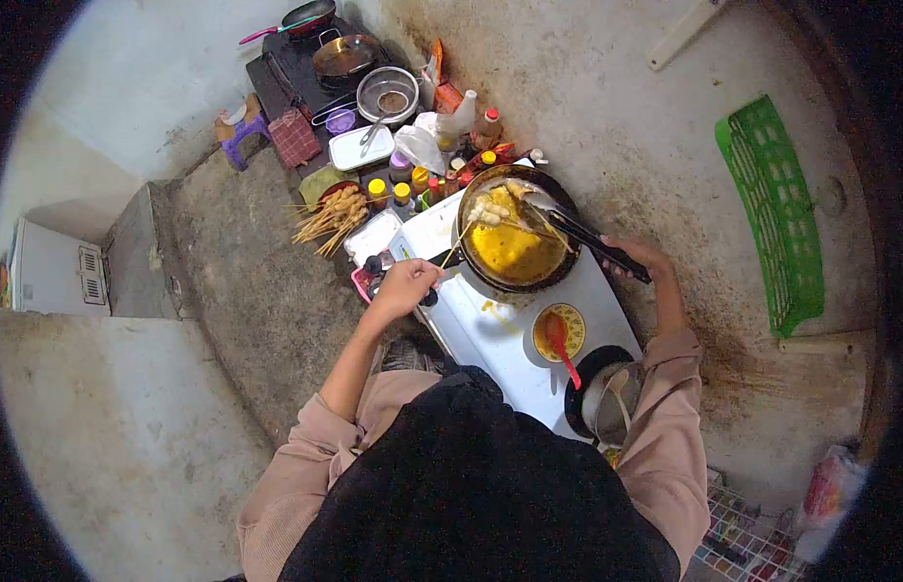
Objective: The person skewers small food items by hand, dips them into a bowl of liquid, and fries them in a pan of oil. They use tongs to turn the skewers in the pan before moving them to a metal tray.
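My left hand [410, 288] is closed around the bare end of a wooden skewer [457, 242]. Pale round pieces of food [488, 212] sit on the skewer's far end, over the wok. My right hand [640, 258] grips the black handle of a pair of tongs [599, 243], whose metal end reaches into the wok near its far side. The dark-rimmed wok [568, 267] holds bubbling-looking yellow liquid [509, 254]. More food lies in the liquid by the tongs; its kind is hard to make out.
A patterned bowl [539, 338] with a red spoon [557, 339] stands on the white stove top [505, 335]. A pan [611, 403] is near my right forearm. Left of the wok are a pile of skewers [340, 215], several bottles [401, 194] and a white container [362, 147].
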Demonstrator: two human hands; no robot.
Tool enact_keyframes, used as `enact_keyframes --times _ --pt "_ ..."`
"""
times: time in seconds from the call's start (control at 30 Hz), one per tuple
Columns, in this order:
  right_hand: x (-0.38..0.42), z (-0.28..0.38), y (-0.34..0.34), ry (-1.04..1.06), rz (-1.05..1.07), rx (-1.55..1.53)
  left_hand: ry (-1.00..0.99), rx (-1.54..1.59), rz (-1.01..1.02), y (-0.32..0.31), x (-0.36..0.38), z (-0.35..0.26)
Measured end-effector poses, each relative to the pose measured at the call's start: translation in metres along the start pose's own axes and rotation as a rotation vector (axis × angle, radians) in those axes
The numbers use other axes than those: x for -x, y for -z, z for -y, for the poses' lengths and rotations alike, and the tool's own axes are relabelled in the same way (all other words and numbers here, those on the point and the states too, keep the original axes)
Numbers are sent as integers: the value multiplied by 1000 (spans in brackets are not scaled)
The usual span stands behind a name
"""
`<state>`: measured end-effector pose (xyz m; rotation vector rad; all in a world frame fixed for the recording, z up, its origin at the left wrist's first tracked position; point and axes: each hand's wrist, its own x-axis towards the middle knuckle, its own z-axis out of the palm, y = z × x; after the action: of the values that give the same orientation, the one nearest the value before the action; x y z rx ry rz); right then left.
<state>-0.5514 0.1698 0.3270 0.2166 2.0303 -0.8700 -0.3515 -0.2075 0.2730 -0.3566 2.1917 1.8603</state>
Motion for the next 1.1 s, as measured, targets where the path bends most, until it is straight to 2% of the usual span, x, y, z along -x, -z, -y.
enact_keyframes --times 0.13,0.23,0.3,0.33,0.4,0.43,0.5,0.53,0.6,0.7,1.03,1.1 --pt "13 10 4 -12 -3 40 -19 11 6 0 -6 9" --pt "19 8 8 -78 -89 24 -10 10 33 -1 -5 2" --pt "16 2 12 44 -50 -70 -3 12 48 -3 -9 6" --pt "16 -2 16 42 -54 -73 5 14 55 -4 -11 8" --pt "36 16 7 52 -191 66 -1 8 62 -6 -11 3" --pt "41 20 6 50 -194 64 -8 2 63 -6 -11 1" --pt "48 27 4 60 -352 423 -19 -5 64 -7 -10 -2" --pt "52 29 0 60 -353 424 -29 -12 63 -7 -10 -2" --pt "64 32 -13 243 -597 760 -19 -24 59 -7 -9 -4" --pt "79 47 -39 317 -715 857 -12 -35 52 -6 -9 -1" --pt "53 68 -57 331 -668 1102 32 -16 32 0 -2 0" --pt "35 67 -52 435 -640 1143 18 14 27 1 0 1"
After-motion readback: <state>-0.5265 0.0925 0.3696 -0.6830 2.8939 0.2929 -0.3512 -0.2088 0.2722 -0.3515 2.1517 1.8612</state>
